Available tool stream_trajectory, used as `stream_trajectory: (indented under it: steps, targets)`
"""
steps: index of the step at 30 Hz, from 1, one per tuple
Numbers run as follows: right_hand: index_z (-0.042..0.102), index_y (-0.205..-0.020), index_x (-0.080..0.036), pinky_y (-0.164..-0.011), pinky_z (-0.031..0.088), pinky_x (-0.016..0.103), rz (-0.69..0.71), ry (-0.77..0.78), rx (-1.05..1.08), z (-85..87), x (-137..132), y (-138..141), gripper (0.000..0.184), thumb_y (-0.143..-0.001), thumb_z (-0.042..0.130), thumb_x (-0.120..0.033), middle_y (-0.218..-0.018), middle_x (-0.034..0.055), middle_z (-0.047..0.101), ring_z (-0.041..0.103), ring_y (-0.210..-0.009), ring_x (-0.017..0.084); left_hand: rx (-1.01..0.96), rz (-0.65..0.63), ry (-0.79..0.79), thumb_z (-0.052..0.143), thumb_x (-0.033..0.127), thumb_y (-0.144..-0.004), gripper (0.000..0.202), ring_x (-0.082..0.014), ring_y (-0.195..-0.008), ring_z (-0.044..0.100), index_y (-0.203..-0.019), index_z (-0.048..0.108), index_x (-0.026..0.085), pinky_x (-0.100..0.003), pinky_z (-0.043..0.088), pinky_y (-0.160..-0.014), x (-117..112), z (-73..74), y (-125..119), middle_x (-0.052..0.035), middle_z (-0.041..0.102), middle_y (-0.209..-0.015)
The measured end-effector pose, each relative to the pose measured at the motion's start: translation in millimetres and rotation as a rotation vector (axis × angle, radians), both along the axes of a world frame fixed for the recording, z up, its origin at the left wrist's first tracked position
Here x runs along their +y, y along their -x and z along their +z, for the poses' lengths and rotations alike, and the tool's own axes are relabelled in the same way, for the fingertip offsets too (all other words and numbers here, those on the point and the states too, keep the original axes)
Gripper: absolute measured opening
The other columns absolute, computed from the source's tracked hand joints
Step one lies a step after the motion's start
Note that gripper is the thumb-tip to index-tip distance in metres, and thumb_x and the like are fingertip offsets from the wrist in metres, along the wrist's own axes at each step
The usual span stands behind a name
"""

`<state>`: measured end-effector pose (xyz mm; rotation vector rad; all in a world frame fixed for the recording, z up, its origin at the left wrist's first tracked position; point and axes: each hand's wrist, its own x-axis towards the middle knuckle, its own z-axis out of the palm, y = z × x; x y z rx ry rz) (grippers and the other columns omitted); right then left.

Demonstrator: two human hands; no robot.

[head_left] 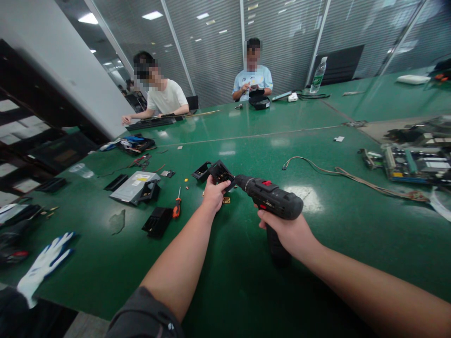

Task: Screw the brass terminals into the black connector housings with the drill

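My left hand (214, 194) grips a small black plastic housing (221, 174) with metal contacts inside. My right hand (286, 231) is wrapped around the handle of a black cordless drill (270, 199) with a red switch on top. The drill's nose points left and reaches the housing, though the bit itself is hidden. Just below my left hand, a small brass part (226, 200) lies on the green work mat (243, 277). An orange-handled screwdriver (177, 203) lies to the left of that hand.
A silver optical drive (136, 187), black plastic casings (157, 222) and small screws lie to the left. A circuit board (416, 164) and a beige cable (352, 180) are on the right. A white glove (44, 264) is near the front left. Two seated people (167, 96) work across the table.
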<state>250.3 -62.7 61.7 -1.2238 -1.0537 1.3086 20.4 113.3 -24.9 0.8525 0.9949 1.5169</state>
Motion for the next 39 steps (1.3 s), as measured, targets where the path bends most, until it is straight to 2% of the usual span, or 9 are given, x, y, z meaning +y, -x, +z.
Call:
stream_trajectory:
  steps: [12, 15, 20, 23, 26, 31, 35, 37, 39]
  targets:
    - [0.082, -0.108, -0.022, -0.073, 0.065, 0.044, 0.007, -0.016, -0.027, -0.2, -2.7, 0.3, 0.042, -0.077, 0.091, -0.049, -0.087, 0.0068, 0.085, 0.078, -0.072, 0.026, -0.042, -0.001, 0.055, 0.100, 0.016, -0.059, 0.064, -0.0273, -0.114, 0.083, -0.114, 0.068, 0.028, -0.043, 0.065, -0.102, 1.6, 3.1, 1.6, -0.0014, 0.082, -0.113]
    - [0.083, -0.108, -0.022, -0.075, 0.067, 0.045, 0.007, -0.054, -0.025, 1.9, -6.4, -0.5, 0.041, -0.079, 0.092, -0.050, -0.086, 0.0064, 0.084, 0.080, -0.073, 0.027, -0.100, 0.021, 0.099, 0.092, 0.018, -0.066, 0.057, -0.0273, -0.111, 0.083, -0.116, 0.068, 0.029, -0.042, 0.065, -0.097, 5.5, 5.1, 7.2, -0.0024, 0.083, -0.114]
    - [0.084, -0.113, -0.022, -0.078, 0.067, 0.046, -0.025, -0.116, -0.017, 6.1, -10.5, -4.1, 0.040, -0.084, 0.091, -0.049, -0.079, 0.0044, 0.083, 0.081, -0.074, 0.029, -0.269, 0.055, 0.215, 0.076, 0.023, -0.076, 0.034, -0.0299, -0.108, 0.083, -0.110, 0.077, 0.022, -0.039, 0.067, -0.085, 6.5, 13.6, 16.4, -0.0128, 0.085, -0.111]
    - [0.084, -0.113, -0.023, -0.079, 0.067, 0.046, -0.045, -0.129, -0.013, 6.9, -9.8, -5.1, 0.038, -0.085, 0.090, -0.049, -0.082, 0.0050, 0.084, 0.081, -0.076, 0.029, -0.340, -0.039, 0.200, 0.073, 0.029, -0.086, 0.039, -0.0289, -0.111, 0.083, -0.121, 0.085, 0.022, -0.032, 0.065, -0.072, 1.5, 18.5, 20.3, -0.0149, 0.085, -0.119]
    - [0.085, -0.113, -0.022, -0.077, 0.068, 0.046, -0.041, -0.112, 0.007, 6.8, -8.0, -3.8, 0.040, -0.084, 0.091, -0.049, -0.086, 0.0053, 0.084, 0.081, -0.075, 0.028, -0.350, -0.118, 0.182, 0.075, 0.038, -0.092, 0.040, -0.0283, -0.104, 0.083, -0.128, 0.087, 0.025, -0.027, 0.061, -0.061, -3.1, 21.2, 22.9, -0.0140, 0.083, -0.109]
    - [0.084, -0.112, -0.022, -0.075, 0.068, 0.044, -0.035, -0.071, 0.038, 5.2, -6.3, 0.6, 0.041, -0.080, 0.092, -0.048, -0.091, 0.0066, 0.086, 0.077, -0.072, 0.025, -0.407, -0.091, 0.333, 0.067, 0.031, -0.104, 0.025, -0.0239, -0.093, 0.082, -0.116, 0.085, 0.017, -0.024, 0.064, -0.062, -5.0, 28.4, 20.6, -0.0168, 0.083, -0.105]
    - [0.083, -0.105, -0.023, -0.076, 0.067, 0.044, -0.019, -0.085, 0.036, 2.7, -5.3, 3.0, 0.038, -0.078, 0.092, -0.048, -0.089, 0.0071, 0.086, 0.077, -0.072, 0.025, -0.510, -0.081, 0.306, 0.053, 0.030, -0.114, 0.041, -0.0238, -0.093, 0.083, -0.139, 0.083, 0.018, -0.028, 0.067, -0.067, -10.5, 40.1, 16.9, -0.0153, 0.086, -0.118]
    - [0.083, -0.105, -0.022, -0.075, 0.066, 0.044, -0.019, -0.086, 0.041, 1.4, -4.6, 3.5, 0.039, -0.077, 0.092, -0.048, -0.090, 0.0072, 0.086, 0.077, -0.072, 0.025, -0.539, -0.116, 0.266, 0.050, 0.047, -0.120, 0.049, -0.0256, -0.094, 0.083, -0.148, 0.081, 0.021, -0.033, 0.069, -0.069, -15.1, 45.6, 15.9, -0.0155, 0.087, -0.126]
    - [0.082, -0.104, -0.023, -0.075, 0.066, 0.044, -0.019, -0.089, 0.042, 0.3, -4.1, 3.7, 0.038, -0.077, 0.090, -0.048, -0.091, 0.0070, 0.086, 0.075, -0.070, 0.024, -0.549, -0.135, 0.242, 0.049, 0.080, -0.117, 0.074, -0.0280, -0.097, 0.083, -0.147, 0.081, 0.020, -0.035, 0.069, -0.069, -19.1, 49.4, 14.9, -0.0185, 0.086, -0.128]
